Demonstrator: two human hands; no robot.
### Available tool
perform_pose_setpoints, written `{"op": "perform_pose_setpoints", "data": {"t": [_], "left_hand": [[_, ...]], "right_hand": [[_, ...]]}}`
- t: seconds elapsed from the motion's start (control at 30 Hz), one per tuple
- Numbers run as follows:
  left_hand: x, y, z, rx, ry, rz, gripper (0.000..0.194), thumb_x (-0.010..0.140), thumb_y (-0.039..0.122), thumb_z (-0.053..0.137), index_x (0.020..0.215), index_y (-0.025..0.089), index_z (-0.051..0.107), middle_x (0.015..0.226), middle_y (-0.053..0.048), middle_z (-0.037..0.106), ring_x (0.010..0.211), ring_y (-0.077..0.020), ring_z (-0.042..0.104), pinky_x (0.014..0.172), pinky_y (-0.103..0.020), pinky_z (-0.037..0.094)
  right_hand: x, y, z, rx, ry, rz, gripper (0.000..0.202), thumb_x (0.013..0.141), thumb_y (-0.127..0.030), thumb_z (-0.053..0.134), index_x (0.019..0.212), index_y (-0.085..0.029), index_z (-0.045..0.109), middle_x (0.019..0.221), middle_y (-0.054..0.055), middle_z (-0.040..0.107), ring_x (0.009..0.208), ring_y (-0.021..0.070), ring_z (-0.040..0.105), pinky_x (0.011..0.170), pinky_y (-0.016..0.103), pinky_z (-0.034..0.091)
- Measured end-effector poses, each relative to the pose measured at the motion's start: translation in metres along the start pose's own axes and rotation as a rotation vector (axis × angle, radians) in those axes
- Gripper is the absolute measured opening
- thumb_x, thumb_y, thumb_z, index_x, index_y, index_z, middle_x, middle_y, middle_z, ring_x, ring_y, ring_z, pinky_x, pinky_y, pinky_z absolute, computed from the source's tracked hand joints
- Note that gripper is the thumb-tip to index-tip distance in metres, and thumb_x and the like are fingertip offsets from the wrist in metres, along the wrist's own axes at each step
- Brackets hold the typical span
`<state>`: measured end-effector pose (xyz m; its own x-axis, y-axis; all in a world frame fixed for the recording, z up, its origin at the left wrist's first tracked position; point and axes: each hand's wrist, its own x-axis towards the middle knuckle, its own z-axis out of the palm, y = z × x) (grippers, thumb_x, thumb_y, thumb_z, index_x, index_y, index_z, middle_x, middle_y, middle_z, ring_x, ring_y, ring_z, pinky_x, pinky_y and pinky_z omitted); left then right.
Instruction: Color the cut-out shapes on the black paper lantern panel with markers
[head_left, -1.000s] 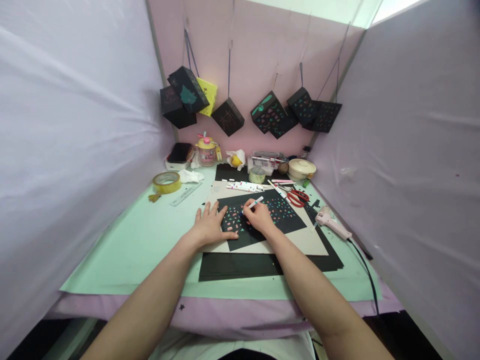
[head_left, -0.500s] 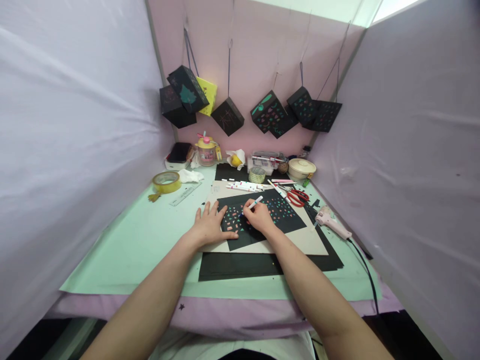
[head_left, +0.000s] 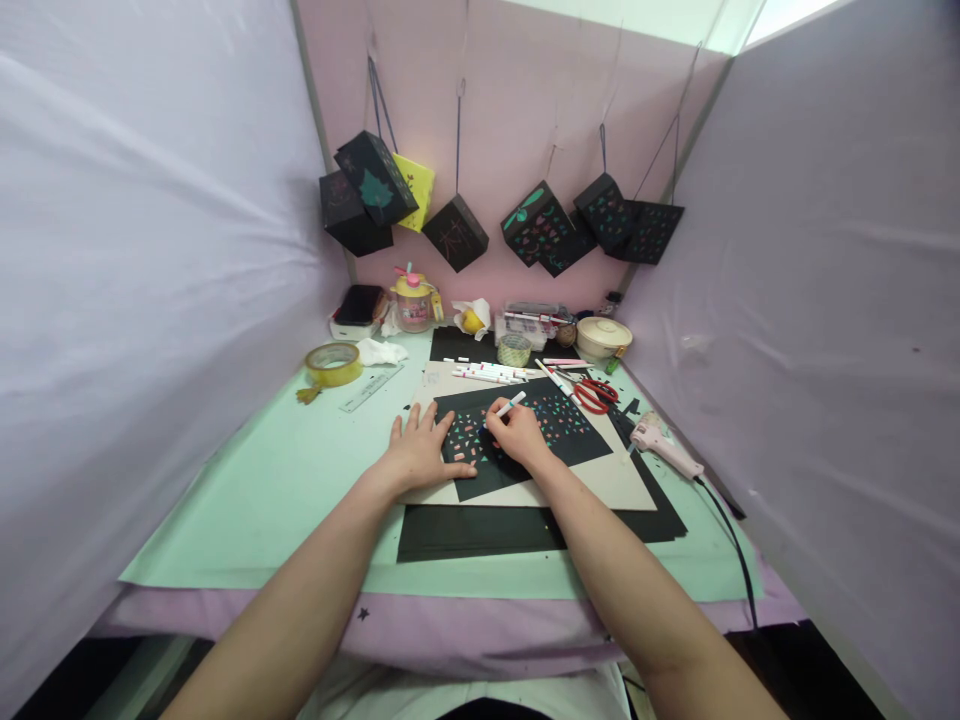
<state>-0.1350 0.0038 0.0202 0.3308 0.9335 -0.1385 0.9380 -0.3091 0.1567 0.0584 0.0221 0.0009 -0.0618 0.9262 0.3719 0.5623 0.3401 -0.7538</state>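
Observation:
A black sheet (head_left: 555,455) covered with small coloured shapes, many of them triangles, lies at an angle on a pale board (head_left: 634,490). My left hand (head_left: 421,452) rests flat with fingers spread, its fingertips and thumb on the sheet's left edge. In my right hand (head_left: 516,432) is a white marker (head_left: 512,404), gripped in closed fingers, its tip down at the sheet and partly hidden by the hand. Several white markers (head_left: 491,372) lie behind the sheet. Larger black sheets (head_left: 480,532) stick out from under the board.
Red-handled scissors (head_left: 596,396) and a glue gun (head_left: 666,447) with a black cable are on the right. Yellow tape (head_left: 333,365) and a clear ruler (head_left: 372,388) lie left. A lidded bowl (head_left: 604,337) and a jar (head_left: 412,302) stand behind. Black boxes (head_left: 456,234) hang above.

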Motion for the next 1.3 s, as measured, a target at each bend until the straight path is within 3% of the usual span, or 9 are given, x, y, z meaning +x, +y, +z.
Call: {"op": "perform_pose_setpoints", "data": {"t": [0.83,1.3], "left_hand": [[0.0004,-0.0013,0.0016,-0.006,0.011,0.008,0.114,0.058,0.09,0.041,0.148,0.024,0.018,0.155,-0.011,0.005,0.141,-0.0383,-0.003,0.108,-0.058,0.006],[0.0019,-0.0022,0.0036,-0.001,0.021,0.01,0.113,0.059,0.089,0.042,0.148,0.024,0.019,0.155,-0.011,0.005,0.14,-0.0391,-0.002,0.108,-0.058,0.006]], "right_hand": [[-0.0005,-0.003,-0.0016,0.002,-0.004,0.015,0.017,0.076,-0.029,0.047,0.062,-0.021,0.051,0.047,-0.005,0.049,0.046,0.0106,0.049,0.049,0.02,0.035],[-0.0013,-0.0035,-0.0006,0.066,-0.001,0.061,0.017,0.078,-0.03,0.047,0.065,-0.021,0.052,0.045,-0.006,0.05,0.04,0.0111,0.055,0.049,0.02,0.039]]}}
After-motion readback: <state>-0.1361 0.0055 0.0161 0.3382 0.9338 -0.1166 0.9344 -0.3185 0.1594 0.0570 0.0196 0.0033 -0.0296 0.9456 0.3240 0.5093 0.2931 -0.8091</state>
